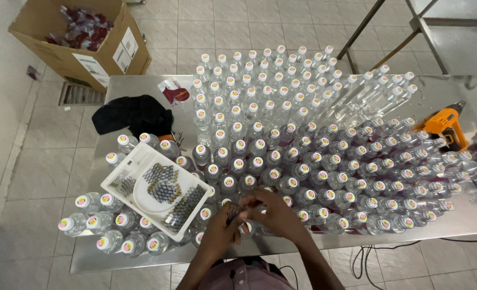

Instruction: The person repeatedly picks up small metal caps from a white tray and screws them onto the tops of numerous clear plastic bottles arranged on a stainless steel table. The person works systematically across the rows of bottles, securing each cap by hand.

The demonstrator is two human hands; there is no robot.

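We see both forearms rising from the bottom centre of the frame and meeting over the near edge of the worktop [115,88]. The left hand [222,223] curls in from the left, its fingers closed around a small dark strip [234,210] that is too small to identify; the right hand [273,209] arches over from the right, fingers bent and pinched together at the same strip, just above the cap of a clear bottle [245,228] at the worktop's front edge. To the left of the hands a white tray [121,177] rests tilted on top of bottle caps, holding rows of small dark grey strips [163,188]. The rest of the worktop, from centre to right, is packed with clear bottles [313,161] with white caps, each cap bearing a round red and yellow mark. At the upper left of the frame an open brown cardboard box [109,48] stands on the tiled floor, with white rectangular labels on its side and dark red packets [83,29] inside. A black cloth [134,115] lies at the worktop's left, a red and white label [175,91] just above it, and an orange power tool [446,124] at the right edge.
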